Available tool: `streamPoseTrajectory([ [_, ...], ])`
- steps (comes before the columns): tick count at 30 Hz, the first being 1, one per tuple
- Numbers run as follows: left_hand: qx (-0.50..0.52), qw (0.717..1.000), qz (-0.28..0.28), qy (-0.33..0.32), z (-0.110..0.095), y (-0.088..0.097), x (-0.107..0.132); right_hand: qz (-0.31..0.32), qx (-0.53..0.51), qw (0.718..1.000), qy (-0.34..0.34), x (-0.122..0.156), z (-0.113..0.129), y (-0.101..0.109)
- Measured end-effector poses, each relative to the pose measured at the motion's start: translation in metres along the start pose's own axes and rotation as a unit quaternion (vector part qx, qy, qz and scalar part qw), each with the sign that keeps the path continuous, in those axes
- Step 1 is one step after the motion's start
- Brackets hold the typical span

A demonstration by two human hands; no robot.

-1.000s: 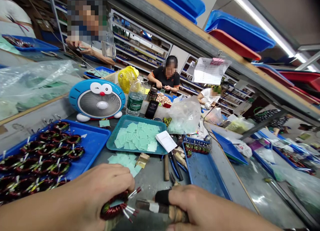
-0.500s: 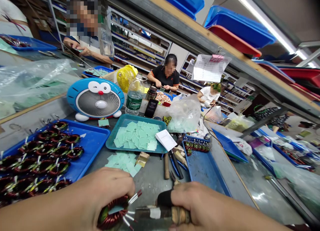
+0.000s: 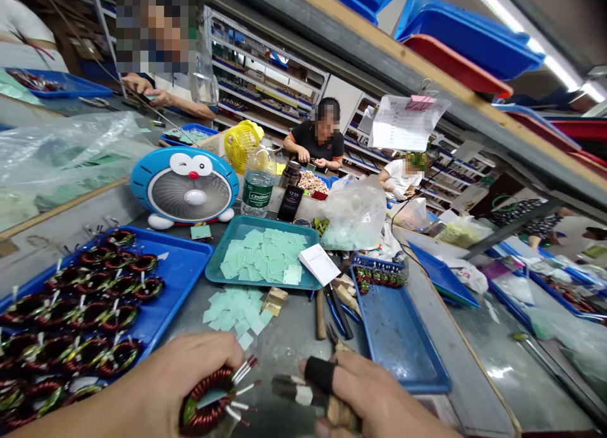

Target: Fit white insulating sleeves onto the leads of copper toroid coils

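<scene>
My left hand [image 3: 184, 378] is closed around a copper-wound ring coil [image 3: 206, 402] with bare wire leads sticking out to the right. My right hand [image 3: 374, 397], with a black finger cot on one finger, grips a taped tool handle [image 3: 303, 392] whose tip points left at the coil's leads. Both hands sit at the near edge of the grey bench. The tool's tip stands a little apart from the leads.
A blue tray [image 3: 175, 267] of several wound coils lies left. A teal tray [image 3: 227, 226] holds green squares, with more squares [image 3: 237, 311] loose on the bench. Pliers and tools [image 3: 334, 311] lie beside another blue tray [image 3: 398, 337]. Behind stand a cartoon fan [image 3: 184, 188], a bottle [image 3: 257, 185] and a plastic bag [image 3: 353, 217]. Other people work at benches beyond.
The view has lifted slightly, so both hands sit lower in frame. The tool tip has drawn back a little to the right of the coil's leads.
</scene>
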State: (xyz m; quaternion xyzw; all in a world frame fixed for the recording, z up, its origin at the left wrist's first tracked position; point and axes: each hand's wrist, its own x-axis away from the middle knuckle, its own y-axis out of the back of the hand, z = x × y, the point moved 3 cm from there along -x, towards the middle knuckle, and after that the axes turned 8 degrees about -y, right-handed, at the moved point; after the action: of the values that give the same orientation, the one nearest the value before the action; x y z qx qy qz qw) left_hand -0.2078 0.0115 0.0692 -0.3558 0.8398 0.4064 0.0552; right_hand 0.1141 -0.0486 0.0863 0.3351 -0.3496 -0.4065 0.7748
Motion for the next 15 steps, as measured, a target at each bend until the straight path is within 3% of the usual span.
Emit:
streamPoseTrajectory([
  [6, -0.087, 0.992, -0.066, -0.065, -0.006, 0.005, -0.009, -0.033, 0.108, 0.993, 0.041, -0.003, -0.004, -0.022],
  [10, -0.123, 0.987, -0.085, -0.065, -0.007, 0.004, -0.010, -0.061, 0.157, 0.984, 0.056, -0.005, -0.008, -0.022],
  [15, -0.135, 0.983, -0.095, -0.082, -0.006, 0.004, -0.011, -0.046, 0.192, 0.979, 0.043, -0.007, -0.001, -0.020],
])
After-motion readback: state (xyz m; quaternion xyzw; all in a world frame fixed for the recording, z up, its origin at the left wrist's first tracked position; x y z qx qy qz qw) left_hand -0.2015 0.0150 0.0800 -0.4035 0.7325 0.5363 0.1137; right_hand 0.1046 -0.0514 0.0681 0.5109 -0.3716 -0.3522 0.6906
